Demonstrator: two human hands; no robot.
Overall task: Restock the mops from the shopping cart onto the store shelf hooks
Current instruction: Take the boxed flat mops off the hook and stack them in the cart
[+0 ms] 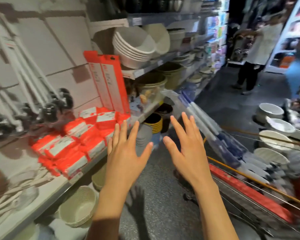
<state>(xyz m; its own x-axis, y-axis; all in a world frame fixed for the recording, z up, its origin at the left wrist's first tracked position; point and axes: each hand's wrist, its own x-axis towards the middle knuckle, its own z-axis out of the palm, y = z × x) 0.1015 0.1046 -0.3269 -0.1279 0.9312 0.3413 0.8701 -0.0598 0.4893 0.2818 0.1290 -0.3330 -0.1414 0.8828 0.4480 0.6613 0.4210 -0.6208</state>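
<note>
Mops (215, 135), long plastic-wrapped poles, lie slanted in wire cart (267, 201).

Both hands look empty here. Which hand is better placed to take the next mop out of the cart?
Probably the right hand: open and empty, it is nearest the wrapped mops in the cart. The left hand, also open, is on the shelf side.

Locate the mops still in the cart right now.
In the head view the mops lie on the right, handles angled up-left out of the shopping cart, just right of the open right hand and untouched.
</note>
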